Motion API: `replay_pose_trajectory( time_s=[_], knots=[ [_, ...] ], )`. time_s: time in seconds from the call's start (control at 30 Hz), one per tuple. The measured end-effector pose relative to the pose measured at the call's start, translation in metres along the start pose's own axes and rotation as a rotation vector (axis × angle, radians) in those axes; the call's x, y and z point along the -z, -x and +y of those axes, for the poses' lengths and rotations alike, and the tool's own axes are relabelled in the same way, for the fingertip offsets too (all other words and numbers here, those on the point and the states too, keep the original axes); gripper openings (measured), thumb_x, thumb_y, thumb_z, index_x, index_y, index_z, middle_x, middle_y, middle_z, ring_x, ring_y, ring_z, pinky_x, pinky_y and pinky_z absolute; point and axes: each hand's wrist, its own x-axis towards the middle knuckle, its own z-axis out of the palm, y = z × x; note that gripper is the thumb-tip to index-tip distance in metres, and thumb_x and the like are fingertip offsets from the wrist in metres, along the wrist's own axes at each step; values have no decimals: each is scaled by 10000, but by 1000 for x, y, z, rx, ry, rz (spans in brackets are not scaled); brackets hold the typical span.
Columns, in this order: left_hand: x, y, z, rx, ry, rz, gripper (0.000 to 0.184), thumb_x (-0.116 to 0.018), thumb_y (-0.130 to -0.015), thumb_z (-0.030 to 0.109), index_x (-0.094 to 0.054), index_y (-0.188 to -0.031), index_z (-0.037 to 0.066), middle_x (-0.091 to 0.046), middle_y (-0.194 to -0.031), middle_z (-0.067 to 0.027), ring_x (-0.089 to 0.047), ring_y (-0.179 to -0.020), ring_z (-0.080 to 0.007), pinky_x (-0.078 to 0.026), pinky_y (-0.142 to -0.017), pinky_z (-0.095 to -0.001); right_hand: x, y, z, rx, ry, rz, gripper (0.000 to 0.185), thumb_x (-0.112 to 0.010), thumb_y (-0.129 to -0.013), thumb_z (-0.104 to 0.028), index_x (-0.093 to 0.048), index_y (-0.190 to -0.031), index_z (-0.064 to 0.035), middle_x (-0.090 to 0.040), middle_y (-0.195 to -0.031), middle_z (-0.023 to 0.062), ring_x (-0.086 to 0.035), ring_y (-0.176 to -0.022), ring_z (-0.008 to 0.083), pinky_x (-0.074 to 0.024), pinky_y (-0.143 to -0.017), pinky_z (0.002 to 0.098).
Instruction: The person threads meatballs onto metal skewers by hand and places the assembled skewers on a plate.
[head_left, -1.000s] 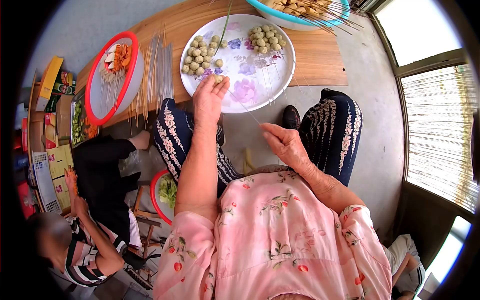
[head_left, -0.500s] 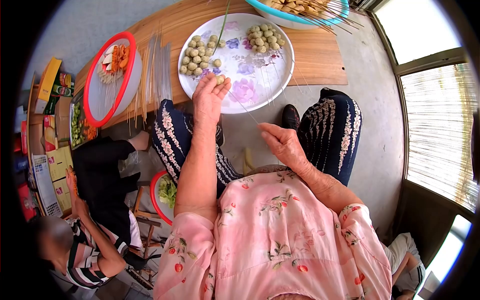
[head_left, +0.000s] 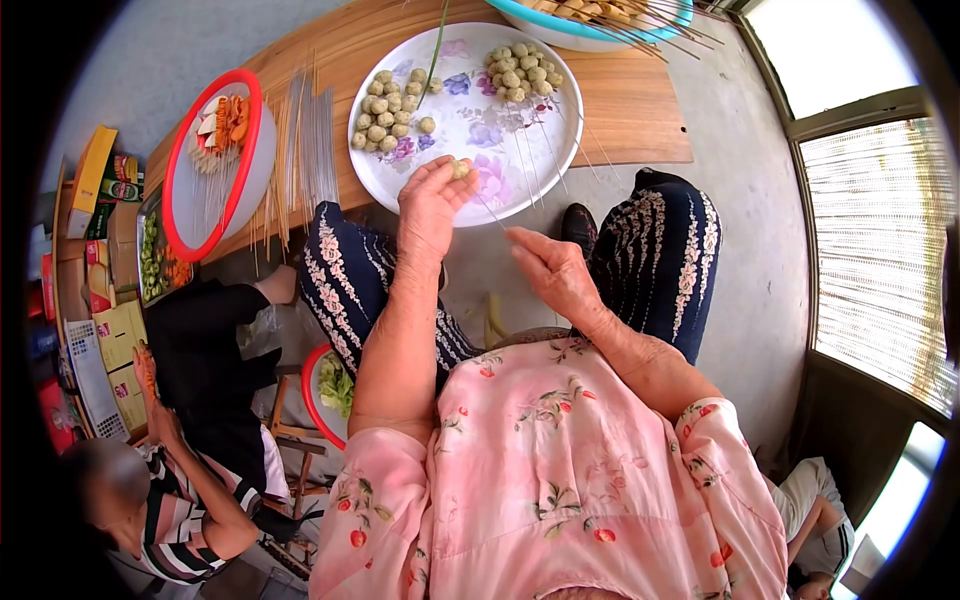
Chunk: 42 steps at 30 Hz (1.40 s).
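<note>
A pale green-grey ball [head_left: 460, 170] is pinched in the fingertips of my left hand [head_left: 432, 200], over the near edge of a white floral plate [head_left: 440, 215]. My right hand [head_left: 553, 270] grips the lower end of a thin skewer [head_left: 490, 210], which slants up toward the ball. Whether its tip has entered the ball is hidden by my fingers. Loose balls [head_left: 385, 115] lie on the plate's left side. On its right are balls in a cluster [head_left: 522, 72], with several skewers sticking out toward me. A thin green stem [head_left: 437, 50] lies across the plate.
The plate rests on a wooden table [head_left: 635, 110]. Loose skewers [head_left: 310, 140] lie left of it, beside a red-rimmed basin [head_left: 255, 110] of skewered food. A blue-rimmed bowl [head_left: 590, 42] stands at the back. A co-worker in a striped shirt [head_left: 190, 500] sits at left.
Both hands have come closer together. My left hand has shifted right with the ball, and less of the skewer shows between ball and right hand. The view has shifted slightly.
</note>
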Motion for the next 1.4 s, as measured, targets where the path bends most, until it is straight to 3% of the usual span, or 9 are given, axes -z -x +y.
replay_pose_trajectory(
  time_s=[0.33, 0.53, 0.63, 0.73, 0.83, 1.13, 1.23, 1.33, 1.4],
  knots=[
    [-7, 3, -4, 29, -37, -28, 193, -548, -846, 50, -521, -1019, -32, -618, -983, -178, -629, -883, -276, -510, -843, -399, 2, -5, -4, -161, -17, -44, 240, -573, -861, -95, -605, -1075, 10, -604, -706, 180, -562, -562, 201, -474, -604, 296],
    [-14, -3, 8, 14, -255, 111, 273, -573, -855, 134, -538, -1065, -37, -618, -999, -163, -637, -852, -248, -514, -786, -358, 1, -7, -2, -144, -33, 15, 245, -570, -866, -99, -604, -1082, 11, -615, -726, 179, -568, -576, 189, -477, -614, 288],
    [-8, -24, 10, -257, -767, 234, 310, -587, -837, 146, -550, -1102, -10, -617, -1022, -160, -618, -915, -265, -490, -795, -347, -2, -5, 11, -19, -30, 75, 251, -573, -863, -99, -603, -1089, 6, -633, -783, 189, -592, -620, 189, -484, -647, 278],
    [8, -56, 12, -862, -1451, 262, 279, -557, -818, 81, -555, -1089, 14, -586, -1064, -141, -593, -935, -298, -476, -806, -377, -1, -5, 9, -104, -41, 31, 253, -573, -863, -101, -600, -1092, 4, -640, -832, 198, -610, -659, 186, -487, -674, 272],
    [8, -69, 9, -931, -1580, 257, 286, -537, -793, 41, -544, -1079, 24, -550, -1095, -155, -541, -997, -347, -457, -830, -405, 1, -5, 6, -121, -46, 29, 253, -573, -864, -103, -598, -1093, 3, -631, -792, 189, -592, -635, 169, -484, -659, 272],
    [11, -75, 10, -882, -1574, 154, 128, -532, -797, 48, -531, -925, 43, -552, -977, -130, -550, -893, -340, -449, -763, -425, 5, -3, 8, -135, -57, 38, 245, -571, -863, -101, -600, -1081, 8, -606, -730, 176, -564, -611, 159, -480, -648, 269],
    [5, -72, 13, -700, -1590, 225, 77, -529, -803, 54, -525, -878, 40, -549, -936, -134, -539, -900, -331, -443, -751, -419, 5, -2, 12, -121, -50, 45, 244, -571, -863, -100, -601, -1078, 12, -625, -759, 176, -586, -634, 165, -485, -666, 271],
    [12, -81, 7, -842, -1526, 300, 139, -608, -745, 32, -573, -879, 46, -562, -874, -146, -549, -838, -333, -437, -733, -403, 6, -1, 13, -111, -32, 53, 246, -571, -865, -101, -600, -1080, 13, -642, -796, 181, -609, -662, 167, -489, -680, 275],
    [20, -90, 3, -811, -1518, 343, 184, -603, -765, 35, -589, -948, 49, -576, -882, -122, -567, -797, -293, -449, -722, -381, 6, -2, 14, -115, -45, 49, 249, -569, -868, -104, -598, -1087, 12, -644, -797, 180, -607, -662, 161, -489, -677, 274]
  ],
)
